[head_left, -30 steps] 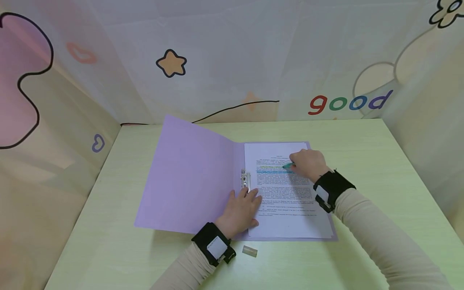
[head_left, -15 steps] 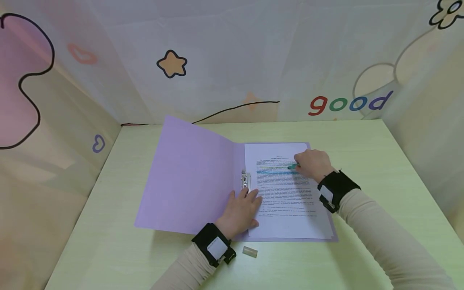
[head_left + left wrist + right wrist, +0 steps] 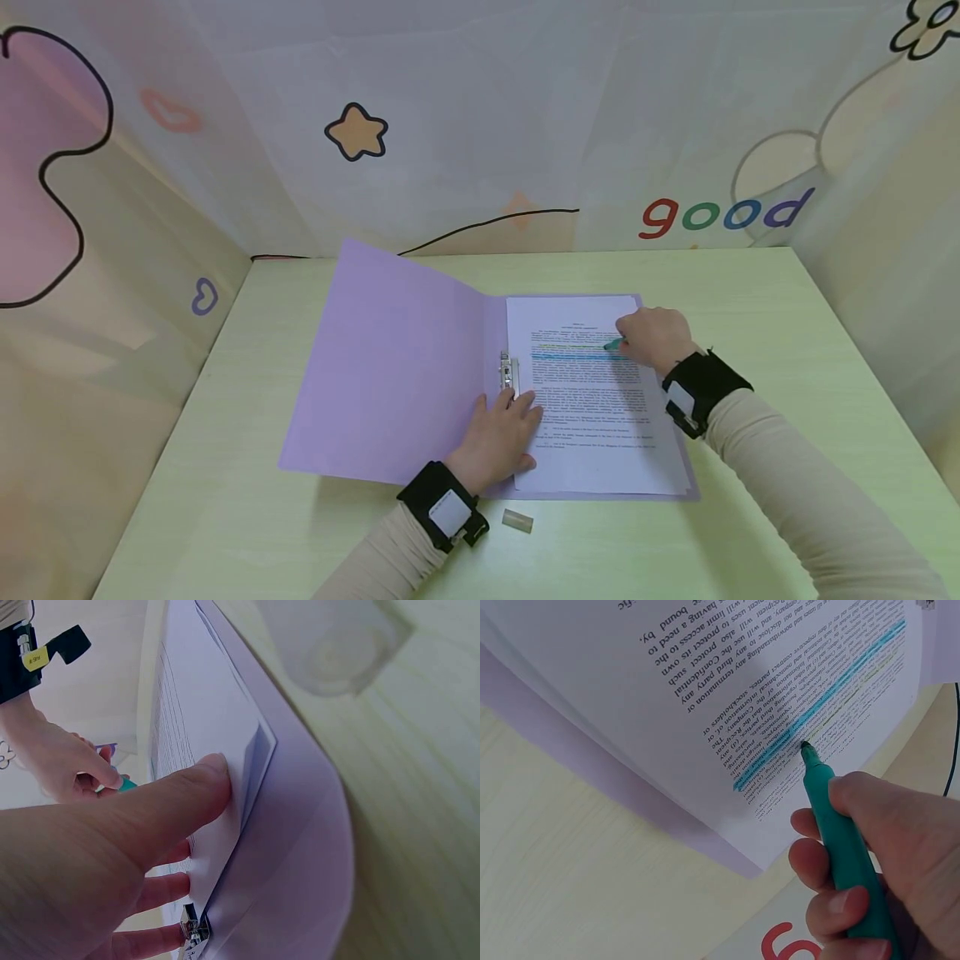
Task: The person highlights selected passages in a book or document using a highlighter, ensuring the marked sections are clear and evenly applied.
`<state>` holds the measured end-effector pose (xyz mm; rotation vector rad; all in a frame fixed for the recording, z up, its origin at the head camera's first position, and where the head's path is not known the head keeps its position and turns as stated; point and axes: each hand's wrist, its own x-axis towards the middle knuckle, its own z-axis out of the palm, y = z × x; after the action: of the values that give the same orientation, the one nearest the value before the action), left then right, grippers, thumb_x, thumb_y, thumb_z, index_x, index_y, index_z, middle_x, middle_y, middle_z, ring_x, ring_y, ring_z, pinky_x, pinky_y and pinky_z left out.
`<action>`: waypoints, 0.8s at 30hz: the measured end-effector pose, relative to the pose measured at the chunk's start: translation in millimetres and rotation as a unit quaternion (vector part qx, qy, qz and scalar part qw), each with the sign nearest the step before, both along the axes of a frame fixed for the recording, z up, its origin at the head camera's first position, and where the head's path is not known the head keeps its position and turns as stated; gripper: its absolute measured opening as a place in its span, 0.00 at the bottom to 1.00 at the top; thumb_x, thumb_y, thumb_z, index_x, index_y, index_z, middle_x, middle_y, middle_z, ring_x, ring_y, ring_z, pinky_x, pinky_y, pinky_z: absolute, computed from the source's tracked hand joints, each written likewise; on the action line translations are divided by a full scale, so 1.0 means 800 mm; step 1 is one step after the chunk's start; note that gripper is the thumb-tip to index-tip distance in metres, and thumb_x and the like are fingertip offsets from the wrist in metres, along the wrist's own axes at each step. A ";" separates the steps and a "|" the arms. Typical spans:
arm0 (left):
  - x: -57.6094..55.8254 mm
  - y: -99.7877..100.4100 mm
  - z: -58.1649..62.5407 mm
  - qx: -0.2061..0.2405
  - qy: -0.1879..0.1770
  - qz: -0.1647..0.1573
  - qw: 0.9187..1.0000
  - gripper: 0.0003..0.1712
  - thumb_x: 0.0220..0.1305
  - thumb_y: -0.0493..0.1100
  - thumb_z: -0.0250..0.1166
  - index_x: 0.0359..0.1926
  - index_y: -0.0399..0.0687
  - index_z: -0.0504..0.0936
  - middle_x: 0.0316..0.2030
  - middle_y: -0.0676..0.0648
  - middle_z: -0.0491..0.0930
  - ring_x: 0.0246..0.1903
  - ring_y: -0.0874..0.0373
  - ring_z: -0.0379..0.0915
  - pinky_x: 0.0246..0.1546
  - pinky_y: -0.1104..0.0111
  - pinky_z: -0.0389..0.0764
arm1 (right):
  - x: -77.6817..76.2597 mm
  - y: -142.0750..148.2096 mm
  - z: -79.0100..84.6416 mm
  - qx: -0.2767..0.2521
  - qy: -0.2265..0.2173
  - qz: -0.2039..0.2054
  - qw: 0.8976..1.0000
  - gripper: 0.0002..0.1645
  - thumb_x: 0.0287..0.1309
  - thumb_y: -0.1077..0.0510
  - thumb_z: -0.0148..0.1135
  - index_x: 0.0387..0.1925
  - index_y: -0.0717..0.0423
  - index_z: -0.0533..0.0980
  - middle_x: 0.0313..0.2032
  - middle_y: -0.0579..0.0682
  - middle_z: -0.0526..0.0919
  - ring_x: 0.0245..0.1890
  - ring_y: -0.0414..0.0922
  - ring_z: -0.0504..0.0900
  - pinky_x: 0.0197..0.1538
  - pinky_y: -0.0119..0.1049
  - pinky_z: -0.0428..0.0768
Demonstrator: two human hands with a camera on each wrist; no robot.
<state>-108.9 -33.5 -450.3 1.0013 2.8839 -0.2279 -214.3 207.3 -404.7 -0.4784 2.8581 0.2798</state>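
A lilac folder (image 3: 397,367) lies open, its left cover partly raised. Printed sheets (image 3: 600,471) rest in its right side, beside a metal clip (image 3: 506,371) at the spine. My left hand (image 3: 495,437) lies spread over the sheets' lower left edge, its thumb (image 3: 199,784) on the paper near a lifted corner. My right hand (image 3: 658,340) grips a teal highlighter (image 3: 847,855), fingers curled round its barrel. Its dark tip meets the text at the right end of a thin yellow-green line, just above a wide blue highlighted band (image 3: 825,701).
A small translucent grey cap (image 3: 517,521) lies on the pale wooden table (image 3: 225,517) in front of the folder. Behind the table hangs a printed cloth backdrop (image 3: 480,125); more cloth hangs at both sides.
My right hand has slid the highlighter rightward along the text line, slowing toward now. My left hand has stayed in place on the sheets.
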 end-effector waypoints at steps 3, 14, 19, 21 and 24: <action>0.000 0.000 0.000 0.000 -0.001 0.000 1.000 0.41 0.48 0.66 0.63 0.61 0.54 0.67 0.62 0.49 0.62 0.57 0.50 0.58 0.51 0.50 0.67 | 0.000 0.003 0.002 -0.002 -0.002 0.001 1.000 0.10 0.52 0.55 0.60 0.33 0.59 0.76 0.19 0.51 0.70 0.16 0.44 0.68 0.20 0.32 0.61; 0.000 -0.001 0.000 0.001 0.000 -0.004 1.000 0.41 0.48 0.66 0.63 0.61 0.54 0.67 0.62 0.49 0.62 0.57 0.50 0.57 0.51 0.50 0.67 | 0.002 0.010 0.006 0.005 -0.001 0.005 1.000 0.10 0.52 0.56 0.60 0.31 0.60 0.75 0.17 0.50 0.69 0.16 0.45 0.68 0.19 0.31 0.62; 0.000 0.000 0.000 0.004 -0.007 0.000 1.000 0.41 0.48 0.65 0.63 0.61 0.54 0.67 0.63 0.49 0.62 0.58 0.50 0.56 0.51 0.50 0.67 | 0.001 0.012 0.006 0.011 -0.001 0.003 1.000 0.09 0.52 0.56 0.60 0.30 0.59 0.75 0.16 0.50 0.69 0.17 0.44 0.67 0.20 0.32 0.61; 0.000 0.000 -0.001 0.005 -0.008 0.001 1.000 0.41 0.48 0.65 0.63 0.61 0.54 0.66 0.63 0.49 0.62 0.58 0.50 0.56 0.51 0.50 0.66 | 0.001 0.014 0.007 0.011 0.000 0.003 1.000 0.08 0.52 0.56 0.59 0.29 0.59 0.75 0.16 0.49 0.68 0.17 0.44 0.67 0.20 0.33 0.61; 0.000 -0.001 -0.001 0.006 -0.010 0.001 1.000 0.41 0.48 0.65 0.63 0.61 0.53 0.66 0.63 0.49 0.61 0.58 0.49 0.56 0.51 0.50 0.66 | 0.002 0.016 0.008 0.008 0.004 0.005 1.000 0.08 0.52 0.57 0.59 0.27 0.58 0.74 0.16 0.49 0.68 0.17 0.44 0.66 0.19 0.34 0.61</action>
<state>-109.1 -34.0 -451.2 0.9973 2.8712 -0.2009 -212.6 220.3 -398.4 -0.4889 2.8588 0.3070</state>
